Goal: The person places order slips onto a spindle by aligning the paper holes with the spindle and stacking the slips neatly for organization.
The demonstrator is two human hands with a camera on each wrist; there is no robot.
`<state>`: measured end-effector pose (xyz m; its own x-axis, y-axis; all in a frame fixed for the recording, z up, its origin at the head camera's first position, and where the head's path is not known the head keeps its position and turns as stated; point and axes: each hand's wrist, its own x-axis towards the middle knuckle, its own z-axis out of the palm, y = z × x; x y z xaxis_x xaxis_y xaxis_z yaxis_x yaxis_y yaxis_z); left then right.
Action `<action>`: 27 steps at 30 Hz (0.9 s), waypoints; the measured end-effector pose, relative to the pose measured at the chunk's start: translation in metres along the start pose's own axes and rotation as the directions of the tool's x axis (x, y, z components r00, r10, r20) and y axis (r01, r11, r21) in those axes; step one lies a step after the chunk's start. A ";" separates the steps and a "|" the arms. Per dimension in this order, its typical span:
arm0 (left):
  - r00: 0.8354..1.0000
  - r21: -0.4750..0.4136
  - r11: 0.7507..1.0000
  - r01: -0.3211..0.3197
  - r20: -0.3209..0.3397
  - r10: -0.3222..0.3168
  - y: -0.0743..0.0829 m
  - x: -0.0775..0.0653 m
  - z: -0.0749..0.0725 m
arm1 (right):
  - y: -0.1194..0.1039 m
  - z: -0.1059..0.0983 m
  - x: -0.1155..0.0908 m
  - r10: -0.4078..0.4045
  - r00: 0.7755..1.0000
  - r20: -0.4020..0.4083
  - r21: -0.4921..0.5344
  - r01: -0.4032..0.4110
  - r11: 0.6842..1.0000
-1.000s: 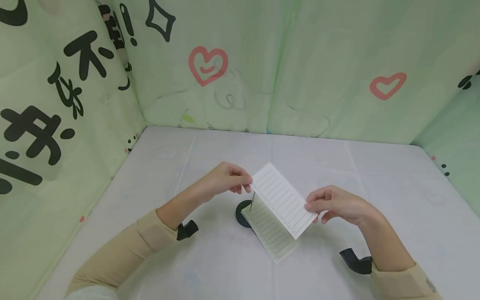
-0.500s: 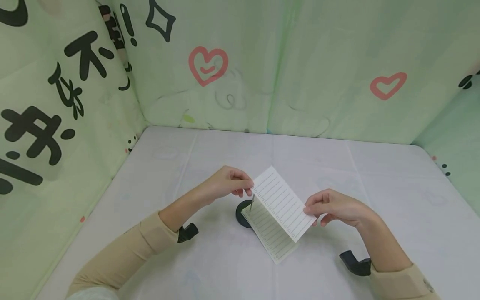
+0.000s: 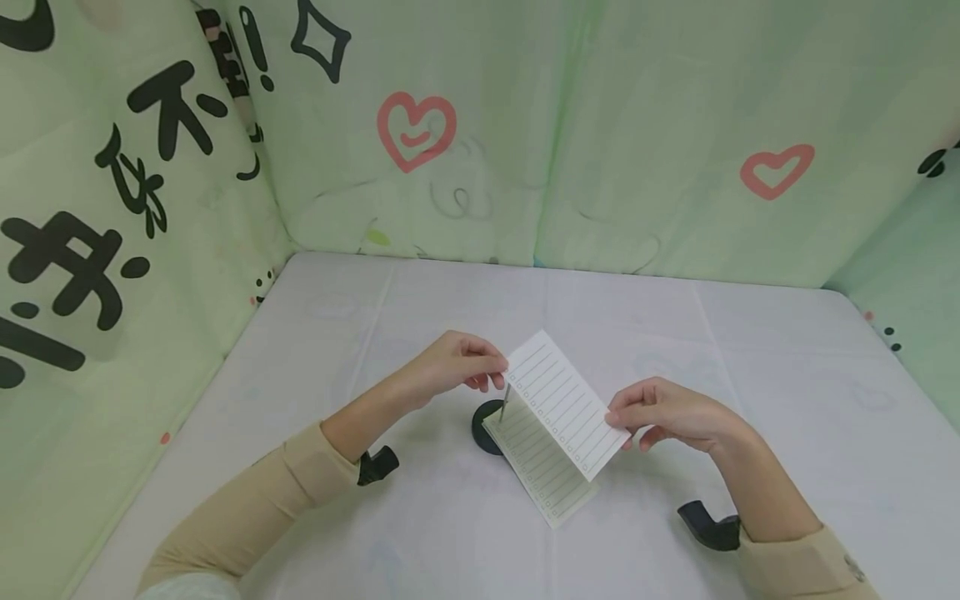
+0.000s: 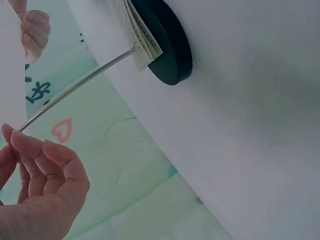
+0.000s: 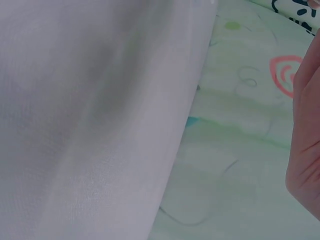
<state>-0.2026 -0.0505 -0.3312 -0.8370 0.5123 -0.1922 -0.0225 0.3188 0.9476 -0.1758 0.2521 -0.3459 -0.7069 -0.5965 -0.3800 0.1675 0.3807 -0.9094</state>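
A paper spike has a round black base (image 3: 483, 435) on the table and a thin metal rod (image 4: 75, 89) rising from it. Several lined checklist sheets (image 3: 546, 479) lie low on the rod, over part of the base. Above them, a white lined sheet (image 3: 566, 404) with small checkboxes is held tilted. My left hand (image 3: 461, 364) pinches its left corner at the rod's tip; the left wrist view shows the fingertips there, hiding whether the rod pierces the paper. At the opposite corner, my right hand (image 3: 667, 414) pinches the sheet between thumb and fingers.
A white cloth covers the table (image 3: 360, 533). Pale green printed curtains (image 3: 637, 125) enclose its back and sides. Black curved mounts (image 3: 708, 527) stick out beneath both wrists.
Both hands have dropped slightly with the upper sheet, and the right hand has shifted a little left. Over the last half second they barely move. The lower sheets and base stay put.
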 end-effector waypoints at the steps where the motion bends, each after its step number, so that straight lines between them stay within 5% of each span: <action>1: 1.000 -0.003 1.000 -0.001 0.000 0.001 0.000 0.000 0.000 | 0.000 0.000 0.000 0.000 1.000 0.001 0.001 0.000 1.000; 18: 0.999 0.034 0.999 -0.042 0.006 0.042 -0.013 0.002 0.003 | 0.004 0.006 0.009 0.040 0.999 0.004 -0.050 -0.040 0.998; 27: 0.993 0.085 0.990 0.110 0.022 -0.112 -0.037 0.008 0.008 | 0.018 0.015 0.016 0.141 0.990 -0.007 -0.157 -0.140 0.978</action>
<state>-0.2036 -0.0517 -0.3703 -0.8169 0.4910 -0.3026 -0.0673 0.4399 0.8955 -0.1742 0.2389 -0.3708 -0.6809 -0.5321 -0.5032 0.1553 0.5666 -0.8093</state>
